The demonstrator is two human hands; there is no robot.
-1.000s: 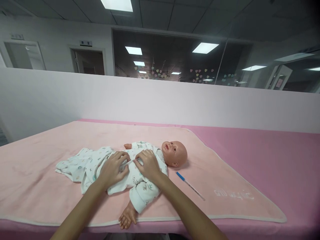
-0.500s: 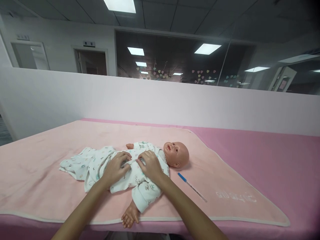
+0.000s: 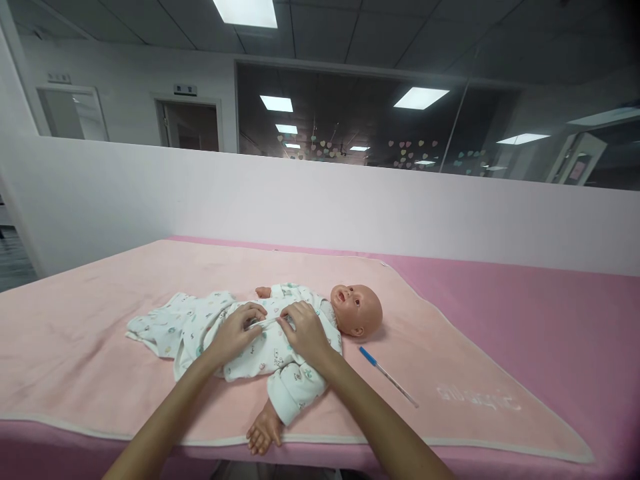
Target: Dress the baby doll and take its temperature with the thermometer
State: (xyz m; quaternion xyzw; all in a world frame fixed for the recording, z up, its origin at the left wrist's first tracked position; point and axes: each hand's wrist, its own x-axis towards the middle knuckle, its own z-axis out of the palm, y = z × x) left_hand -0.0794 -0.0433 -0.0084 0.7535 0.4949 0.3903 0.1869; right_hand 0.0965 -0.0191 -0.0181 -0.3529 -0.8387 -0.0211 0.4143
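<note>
A baby doll [image 3: 357, 309] in a white printed romper [image 3: 200, 327] lies on its back on a pale pink blanket [image 3: 100, 333], head to the right. My left hand [image 3: 235, 337] rests on the doll's belly, fingers pinched on the romper's front edge. My right hand [image 3: 305, 330] lies on the doll's chest, its fingertips pinching the same cloth edge a little way from the left hand's fingers. The doll's near arm and bare hand [image 3: 263, 433] reach toward the blanket's front edge.
A thin thermometer with a blue cap [image 3: 387, 375] lies on the blanket right of the doll. The blanket covers a pink table [image 3: 550, 313]. A low white partition [image 3: 350, 207] runs behind it, with dark glass walls beyond.
The view has shifted slightly, so the doll sits a little further right in the frame. Both hands stay on the romper's front with only small finger movements.
</note>
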